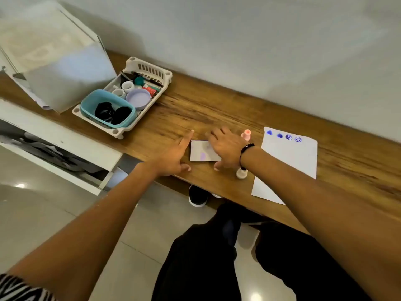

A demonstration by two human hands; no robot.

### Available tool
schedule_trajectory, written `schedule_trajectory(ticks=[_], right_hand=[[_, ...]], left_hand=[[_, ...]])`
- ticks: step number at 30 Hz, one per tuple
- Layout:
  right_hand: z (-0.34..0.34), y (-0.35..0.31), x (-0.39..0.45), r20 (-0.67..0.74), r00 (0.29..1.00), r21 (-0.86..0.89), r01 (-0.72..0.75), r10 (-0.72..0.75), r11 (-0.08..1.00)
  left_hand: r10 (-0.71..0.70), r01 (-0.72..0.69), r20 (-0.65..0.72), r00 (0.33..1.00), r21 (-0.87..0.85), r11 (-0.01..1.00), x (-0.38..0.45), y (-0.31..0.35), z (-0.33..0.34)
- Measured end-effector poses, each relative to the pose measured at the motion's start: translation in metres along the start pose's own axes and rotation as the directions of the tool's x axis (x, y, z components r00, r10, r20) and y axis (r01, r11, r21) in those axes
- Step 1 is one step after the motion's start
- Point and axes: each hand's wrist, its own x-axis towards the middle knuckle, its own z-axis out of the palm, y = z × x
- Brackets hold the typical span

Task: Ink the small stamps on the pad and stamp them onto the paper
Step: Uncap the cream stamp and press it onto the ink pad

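Note:
A flat silvery ink pad case (pixel 200 152) lies on the wooden desk (pixel 195 109). My left hand (pixel 175 157) sits at its left edge, forefinger and thumb spread apart. My right hand (pixel 223 148) rests on the case's right side, fingers spread over it. A pink stamp (pixel 246 135) stands just right of my right hand, and a white stamp (pixel 241 173) stands below my wrist. To the right lies a white paper (pixel 286 166) with several blue prints (pixel 284 136) along its top edge.
A white basket (pixel 152 66) at the back left holds a teal tub (pixel 91 101), small cups, a lilac lid and pens. A frosted box (pixel 65 79) stands at far left. The wall runs close behind the desk. My legs and a shoe show below the desk's front edge.

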Motion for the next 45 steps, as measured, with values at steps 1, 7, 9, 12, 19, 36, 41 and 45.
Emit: schedule_trajectory(ticks=[1,7,9,12,19,36,41,45], right_hand=[[0.002,-0.001,0.004,0.002,1.000,-0.043,0.014,-0.014,0.999],[0.007,0.005,0.011,-0.039,0.999,-0.039,0.035,-0.036,0.999],[0.005,0.007,0.012,-0.025,0.999,-0.013,0.025,-0.026,1.000],[-0.009,0.009,0.014,0.063,0.996,0.053,0.058,-0.061,0.997],[-0.049,0.034,0.022,0.160,0.987,0.329,-0.026,-0.028,0.944],[-0.012,0.024,-0.054,-0.047,0.985,0.294,-0.148,0.169,0.944],[0.022,0.004,-0.075,-0.024,0.979,0.225,-0.190,0.201,0.956],[0.023,0.000,-0.075,-0.125,0.893,0.773,-0.185,0.433,0.606]], left_hand=[[0.024,-0.024,-0.024,0.999,-0.003,1.000,0.002,-0.003,0.001],[0.082,-0.076,-0.150,0.985,0.043,0.996,0.012,-0.008,0.008],[0.099,-0.090,-0.191,0.977,0.053,0.995,0.014,-0.009,0.009],[0.108,-0.098,-0.215,0.971,0.055,0.994,0.016,-0.008,0.009],[0.093,-0.089,-0.225,0.970,0.027,0.996,0.019,-0.009,0.007],[0.146,-0.109,-0.474,0.868,0.106,0.988,0.003,0.012,0.021],[0.058,-0.215,-0.561,0.826,-0.218,0.952,-0.011,0.055,0.045],[-0.119,-0.167,-0.365,0.923,-0.662,0.731,-0.018,0.082,0.061]])
